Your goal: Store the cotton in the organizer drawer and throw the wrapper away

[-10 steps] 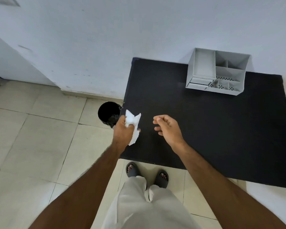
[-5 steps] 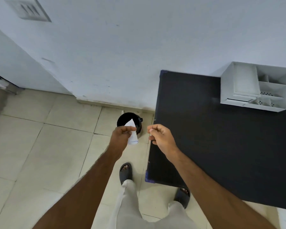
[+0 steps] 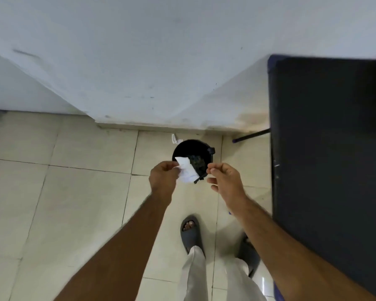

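Note:
A white crumpled wrapper [image 3: 186, 172] hangs from the fingertips of my left hand [image 3: 163, 178], directly over the mouth of a small round black bin [image 3: 191, 149] on the floor. Dark rubbish lies inside the bin. My right hand [image 3: 225, 181] hovers just right of the bin with thumb and forefinger lightly curled and nothing in it. The organizer and the cotton are out of view.
The black table [image 3: 330, 161] fills the right side, its edge close to my right arm. One table leg [image 3: 251, 135] slants to the floor by the wall. A scrap of white paper [image 3: 175, 139] lies behind the bin. My feet in dark sandals [image 3: 191, 232] stand on pale tiles.
I have turned left and stepped toward the bin. The left hand carried the wrapper from beside the table to above the bin's mouth; the organizer has slid out of view.

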